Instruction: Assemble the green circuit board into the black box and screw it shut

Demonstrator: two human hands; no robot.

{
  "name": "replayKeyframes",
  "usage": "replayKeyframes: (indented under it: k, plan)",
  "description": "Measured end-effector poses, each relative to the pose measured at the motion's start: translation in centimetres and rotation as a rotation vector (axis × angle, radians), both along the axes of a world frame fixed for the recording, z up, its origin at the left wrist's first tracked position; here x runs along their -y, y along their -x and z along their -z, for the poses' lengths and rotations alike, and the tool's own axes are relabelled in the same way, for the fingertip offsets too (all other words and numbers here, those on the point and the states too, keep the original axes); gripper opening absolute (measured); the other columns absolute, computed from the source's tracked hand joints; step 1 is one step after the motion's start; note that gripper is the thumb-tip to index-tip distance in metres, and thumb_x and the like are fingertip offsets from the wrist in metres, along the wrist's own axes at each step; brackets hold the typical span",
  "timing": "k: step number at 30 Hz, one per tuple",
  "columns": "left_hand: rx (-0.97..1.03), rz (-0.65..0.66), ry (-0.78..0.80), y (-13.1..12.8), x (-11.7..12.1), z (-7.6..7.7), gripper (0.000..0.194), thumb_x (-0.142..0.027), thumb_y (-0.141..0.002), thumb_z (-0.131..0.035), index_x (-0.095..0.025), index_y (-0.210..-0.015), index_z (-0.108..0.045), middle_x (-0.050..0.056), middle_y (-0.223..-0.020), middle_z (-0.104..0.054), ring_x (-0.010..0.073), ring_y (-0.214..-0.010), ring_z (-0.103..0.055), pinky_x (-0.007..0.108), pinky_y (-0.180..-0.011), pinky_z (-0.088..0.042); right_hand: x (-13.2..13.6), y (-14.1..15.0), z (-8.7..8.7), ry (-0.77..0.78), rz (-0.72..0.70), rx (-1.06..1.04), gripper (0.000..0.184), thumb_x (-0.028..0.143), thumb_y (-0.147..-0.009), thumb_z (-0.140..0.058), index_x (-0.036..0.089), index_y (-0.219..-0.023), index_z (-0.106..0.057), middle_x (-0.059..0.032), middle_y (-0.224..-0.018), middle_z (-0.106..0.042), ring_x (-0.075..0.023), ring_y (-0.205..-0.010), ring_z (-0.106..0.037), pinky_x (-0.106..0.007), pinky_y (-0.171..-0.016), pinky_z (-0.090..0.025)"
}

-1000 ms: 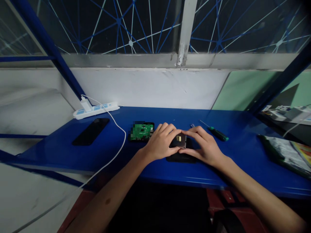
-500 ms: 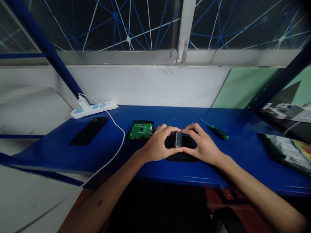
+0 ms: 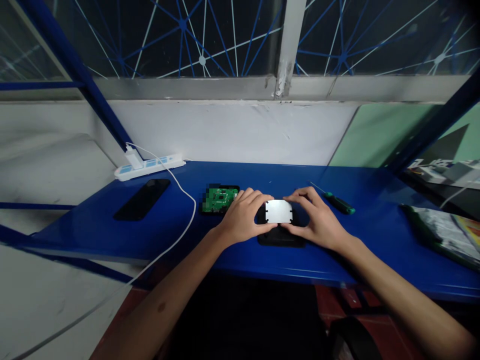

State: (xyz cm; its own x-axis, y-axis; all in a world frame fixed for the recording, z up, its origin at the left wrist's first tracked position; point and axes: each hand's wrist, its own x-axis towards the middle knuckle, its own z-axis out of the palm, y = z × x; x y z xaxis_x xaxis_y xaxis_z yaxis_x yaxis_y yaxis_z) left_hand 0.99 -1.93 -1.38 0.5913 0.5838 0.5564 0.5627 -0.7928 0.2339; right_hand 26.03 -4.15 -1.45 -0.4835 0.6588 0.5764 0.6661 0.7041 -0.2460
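Between both hands is a small bright, pale rectangular plate [image 3: 279, 212] with dark notches along its two side edges. My left hand [image 3: 245, 216] pinches it at the left, thumb at the near edge and fingers at the far edge. My right hand [image 3: 318, 220] grips the right part in the same manner. Beneath the plate lies a black flat case [image 3: 281, 236], partly hidden by plate and hands. Just left of my left hand, a green circuit board [image 3: 221, 198] sits in a black shell, part of it blurred out.
A green-handled screwdriver [image 3: 339, 203] lies right of my right hand. At the left are a black phone [image 3: 142, 199], a white power strip [image 3: 150, 166] and a white cable [image 3: 187, 227] crossing the blue table [image 3: 232, 257]. A plastic packet [image 3: 442, 232] lies far right.
The plate looked grey and narrow before and now shows a broad, bright face. My hands have moved slightly apart, still holding it. The view has shifted slightly.
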Motion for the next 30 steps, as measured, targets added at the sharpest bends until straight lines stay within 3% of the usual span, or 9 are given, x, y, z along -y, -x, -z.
replayKeyframes:
  k: [11, 30]
  plan:
    - [-0.025, -0.053, -0.009, -0.02, -0.14, 0.33, 0.052, -0.048, -0.084, -0.077, -0.019, -0.122, -0.059, 0.003, -0.092, -0.066, 0.024, -0.089, -0.056, 0.037, -0.079, -0.041, 0.0, -0.22, -0.05, -0.069, 0.0, -0.009, 0.055, 0.045, -0.085, -0.074, 0.017, -0.128, -0.057, -0.0135, -0.114, -0.054, -0.0277, -0.105, -0.06, -0.049, -0.09, -0.058]
    - [-0.034, -0.055, -0.001, 0.06, -0.21, 0.51, 0.05, -0.051, -0.085, -0.074, -0.019, -0.121, -0.06, 0.002, -0.088, -0.063, 0.0238, -0.087, -0.056, 0.037, -0.078, -0.041, -0.09, -0.41, 0.0, -0.085, -0.002, 0.015, 0.056, 0.049, -0.085, -0.073, 0.018, -0.129, -0.06, -0.0126, -0.11, -0.056, -0.0252, -0.097, -0.06, -0.047, -0.082, -0.059]
